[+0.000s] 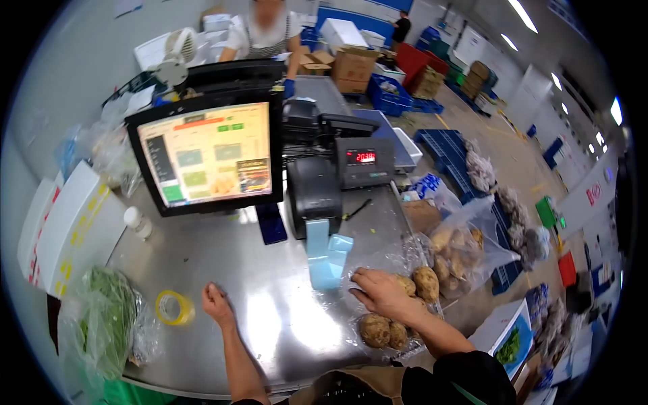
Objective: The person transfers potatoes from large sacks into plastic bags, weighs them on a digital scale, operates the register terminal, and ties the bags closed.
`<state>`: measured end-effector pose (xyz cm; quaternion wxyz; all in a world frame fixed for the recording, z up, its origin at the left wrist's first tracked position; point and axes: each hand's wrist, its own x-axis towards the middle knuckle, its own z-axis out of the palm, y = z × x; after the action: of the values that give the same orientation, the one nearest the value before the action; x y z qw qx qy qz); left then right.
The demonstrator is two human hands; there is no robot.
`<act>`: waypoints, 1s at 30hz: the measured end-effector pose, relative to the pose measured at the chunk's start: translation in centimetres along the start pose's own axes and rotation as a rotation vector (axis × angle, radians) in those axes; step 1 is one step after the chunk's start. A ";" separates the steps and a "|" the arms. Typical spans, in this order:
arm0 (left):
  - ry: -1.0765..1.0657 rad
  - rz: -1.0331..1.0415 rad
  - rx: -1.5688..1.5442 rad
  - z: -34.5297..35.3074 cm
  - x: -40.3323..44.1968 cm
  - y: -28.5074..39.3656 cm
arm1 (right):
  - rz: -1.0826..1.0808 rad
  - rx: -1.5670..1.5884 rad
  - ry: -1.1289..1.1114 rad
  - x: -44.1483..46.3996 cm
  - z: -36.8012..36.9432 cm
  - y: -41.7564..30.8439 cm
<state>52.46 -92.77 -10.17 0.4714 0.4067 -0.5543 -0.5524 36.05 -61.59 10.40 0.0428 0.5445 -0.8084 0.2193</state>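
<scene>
My left hand point(217, 306) is held over the steel counter point(270, 310), its fingers curled in and nothing visible in them. A roll of yellow tape point(173, 308) lies to its left. At the right, my right hand point(383, 291) has its fingers bent on the thin clear plastic bag point(347, 327). Brown potatoes point(375, 331) lie in the plastic just below that hand, and more potatoes point(426, 283) sit beyond the wrist. A strip of light-blue labels point(322, 260) hangs from the black label printer point(314, 196), close to my right fingertips.
A touchscreen monitor point(212, 155) and a scale display point(364, 158) stand at the back. A phone point(271, 224) and white bottle point(138, 223) lie nearer. Bagged greens point(108, 314) are at left, a potato-filled bag point(462, 253) at right. Another person point(266, 37) stands behind the monitor.
</scene>
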 end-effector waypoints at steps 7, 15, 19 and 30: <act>0.008 -0.146 -0.019 1.9 -0.3 1.6 | 0.498 -0.114 0.488 -13.2 -8.1 3.6; -0.944 0.016 -0.064 23.3 -15.2 13.3 | 1.207 -0.283 1.200 -28.2 -16.1 13.7; -1.400 0.324 0.072 37.4 -24.4 17.5 | 1.331 -0.089 1.312 -33.8 -16.2 22.4; -1.645 0.341 0.153 68.5 -43.8 15.4 | 0.970 0.697 1.489 -35.3 -16.2 36.8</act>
<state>-3.22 -33.60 5.76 -0.0345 -0.1838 -0.8107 -0.5549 14.41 -13.23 2.75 0.2862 -0.1475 -0.6005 0.7320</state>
